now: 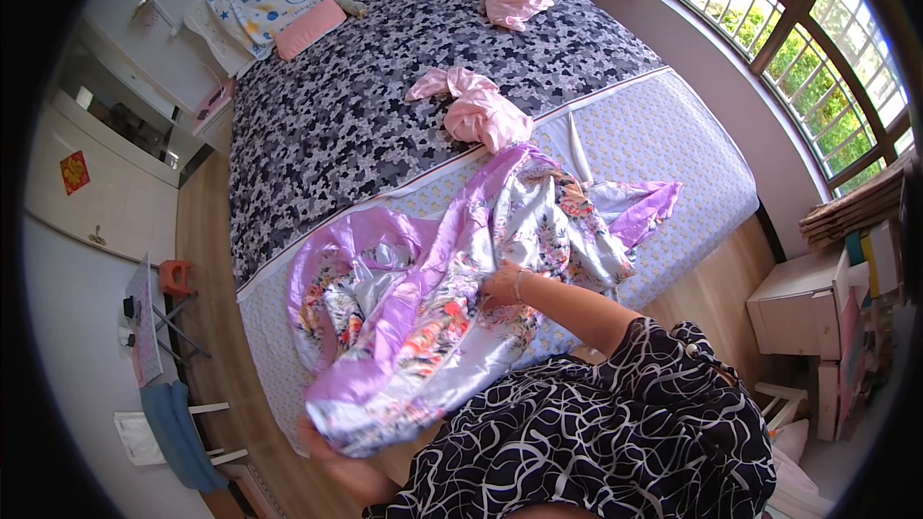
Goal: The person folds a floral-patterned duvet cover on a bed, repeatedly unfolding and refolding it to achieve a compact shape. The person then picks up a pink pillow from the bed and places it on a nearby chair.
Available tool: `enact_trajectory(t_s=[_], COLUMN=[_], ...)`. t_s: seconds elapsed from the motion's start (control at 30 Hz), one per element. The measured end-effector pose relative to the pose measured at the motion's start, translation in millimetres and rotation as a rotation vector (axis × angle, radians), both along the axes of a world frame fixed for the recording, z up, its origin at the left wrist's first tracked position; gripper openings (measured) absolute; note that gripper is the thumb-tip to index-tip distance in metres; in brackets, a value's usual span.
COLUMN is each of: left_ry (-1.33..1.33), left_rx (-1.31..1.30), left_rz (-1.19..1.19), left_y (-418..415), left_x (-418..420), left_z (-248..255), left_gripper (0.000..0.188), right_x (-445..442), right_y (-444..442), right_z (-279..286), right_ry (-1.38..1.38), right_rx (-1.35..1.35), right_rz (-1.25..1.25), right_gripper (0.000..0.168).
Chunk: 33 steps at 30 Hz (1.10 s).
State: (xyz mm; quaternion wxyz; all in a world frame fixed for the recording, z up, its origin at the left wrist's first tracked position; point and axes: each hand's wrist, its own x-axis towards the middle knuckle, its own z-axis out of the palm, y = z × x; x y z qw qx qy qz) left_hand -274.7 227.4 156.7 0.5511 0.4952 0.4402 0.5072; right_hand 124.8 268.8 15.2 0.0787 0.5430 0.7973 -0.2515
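A shiny floral satin cloth (433,339) with wide lilac bands lies rumpled over the near end of the bed (263,360). At its lower left corner, my left hand (322,438) holds the edge, with the fingers partly hidden under the fabric. My right hand (502,285), wearing a thin bracelet, grips a fold near the cloth's middle. Beyond the satin, a crumpled pale pink cloth (479,112) touches its far end. Another crumpled pink cloth (517,6) lies farther off on the bed.
A dark patterned sheet (346,130) covers the bed's far part. A pink bolster (311,29) rests near the headboard. On the left stand an orange stool (176,278) and a blue-backed chair (177,436). To the right are a white cabinet (793,299) and a barred window (800,50).
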Motion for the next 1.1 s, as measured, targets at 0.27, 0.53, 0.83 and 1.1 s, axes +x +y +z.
enact_trajectory(t_s=[0.27,0.53,0.83,1.1], left_ry=[-0.147,-0.03,0.341,0.494], left_rx=[-0.122,-0.355,-1.01,-0.349], left_rz=[0.537,-0.521,-1.507,-1.645], left_y=[116.2,81.5,-6.2,-11.5], left_x=[-14.8,203.8,220.9,184.8], left_z=[2.7,-58.1,-55.4,-44.6], left_gripper=[0.026,0.026,0.024,0.029], right_x=[37.0,-60.0,-3.7,41.9], right_y=[-95.4,-126.8,-116.8,-141.6], right_z=[137.0,207.1,110.9,-84.9], right_ry=[0.481,1.497,1.001,0.202], right_rx=[0.215,-0.233,-0.272,0.174], right_rz=[-0.535,0.04,-0.766,-1.733], right_gripper=[0.033,0.032,0.036,0.012])
